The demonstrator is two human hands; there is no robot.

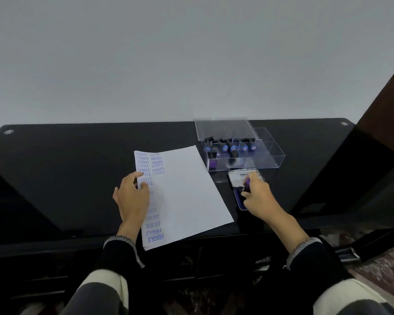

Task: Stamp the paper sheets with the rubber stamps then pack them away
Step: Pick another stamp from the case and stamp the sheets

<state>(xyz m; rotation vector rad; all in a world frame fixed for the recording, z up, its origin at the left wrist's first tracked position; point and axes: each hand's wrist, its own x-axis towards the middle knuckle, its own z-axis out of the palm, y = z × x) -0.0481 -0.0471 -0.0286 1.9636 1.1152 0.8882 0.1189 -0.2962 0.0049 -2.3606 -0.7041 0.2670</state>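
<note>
- The right hand curled round a purple-topped rubber stamp and held it down on the open ink pad, just right of the paper.
- The left hand lay with fingers fairly straight on the left edge of the paper sheets, pinning the small stack to the dark surface; it gripped nothing.
- The top sheet carried a column of blue-purple prints down its left side, reading SAMPLE, AMENDED, AIR MAIL and FRAGILE; the rest of the page was blank.
- The step appeared to be inking the stamp. To do it well, the face would need to meet the pad flat and be lifted straight up, then go down squarely on a blank part of the sheet, while the left hand kept the stack from sliding.
- Behind the ink pad stood a clear plastic box with its clear lid raised at the back.
- Inside the box lay several more stamps, dark-handled with blue or purple caps, mostly in a row in the left and middle part; the right-hand compartment looked empty.
- Packing away had not begun for the stamp in hand.
</note>
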